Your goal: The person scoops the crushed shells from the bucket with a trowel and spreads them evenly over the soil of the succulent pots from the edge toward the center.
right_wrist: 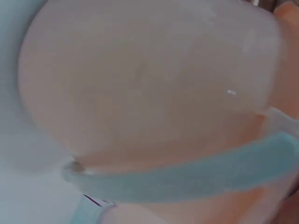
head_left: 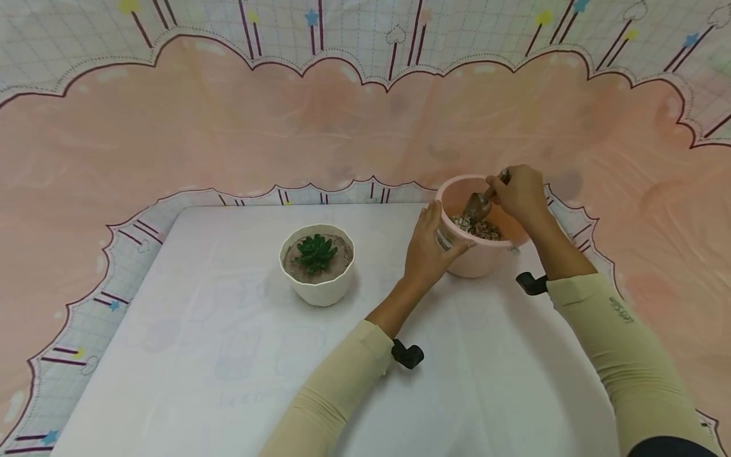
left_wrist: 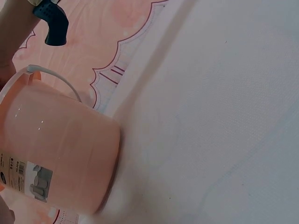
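In the head view, a pink bucket (head_left: 474, 261) stands at the table's far right, with a loose, gravelly mix (head_left: 485, 230) inside. My left hand (head_left: 427, 247) holds the bucket's left side, fingers along the outer wall and thumb just below the rim. Over the opposite rim, my right hand (head_left: 521, 193) grips a metal spoon (head_left: 476, 206), whose bowl points down into the mix. The left wrist view shows the bucket's wall (left_wrist: 70, 135) with a printed label (left_wrist: 25, 175). Blurred bucket wall (right_wrist: 149, 79) fills most of the right wrist view, which shows no spoon.
A cream pot (head_left: 320, 293) with a green succulent (head_left: 316, 254) stands left of the bucket on the white table (head_left: 228, 381). The bucket's pale handle (left_wrist: 58, 77) hangs at its side. Patterned pink cloth (head_left: 342, 127) lies beyond the table.
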`<action>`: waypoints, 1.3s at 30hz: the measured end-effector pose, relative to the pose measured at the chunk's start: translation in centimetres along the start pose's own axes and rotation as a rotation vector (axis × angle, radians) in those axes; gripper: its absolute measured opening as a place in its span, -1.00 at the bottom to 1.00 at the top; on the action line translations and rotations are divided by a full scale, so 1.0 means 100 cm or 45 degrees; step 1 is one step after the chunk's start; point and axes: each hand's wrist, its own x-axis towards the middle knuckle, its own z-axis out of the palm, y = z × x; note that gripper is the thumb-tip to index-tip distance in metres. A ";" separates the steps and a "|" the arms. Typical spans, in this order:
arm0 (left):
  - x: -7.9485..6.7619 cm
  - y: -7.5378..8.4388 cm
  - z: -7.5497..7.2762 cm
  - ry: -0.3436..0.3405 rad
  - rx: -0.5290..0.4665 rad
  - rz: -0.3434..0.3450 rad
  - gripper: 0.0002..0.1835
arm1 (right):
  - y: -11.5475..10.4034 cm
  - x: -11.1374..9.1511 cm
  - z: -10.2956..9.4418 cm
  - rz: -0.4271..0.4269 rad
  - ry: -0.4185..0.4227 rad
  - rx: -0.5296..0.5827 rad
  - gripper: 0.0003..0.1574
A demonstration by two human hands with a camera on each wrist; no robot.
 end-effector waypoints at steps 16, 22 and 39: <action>-0.001 -0.001 0.002 0.033 -0.080 0.041 0.16 | 0.027 0.008 0.016 0.145 -0.022 0.453 -0.57; 0.000 -0.003 0.003 0.032 -0.177 0.059 0.16 | 0.030 0.012 0.014 0.195 -0.047 0.582 -0.59; 0.001 -0.005 0.005 0.050 -0.221 0.072 0.15 | 0.036 0.023 0.018 0.232 -0.226 0.754 -0.52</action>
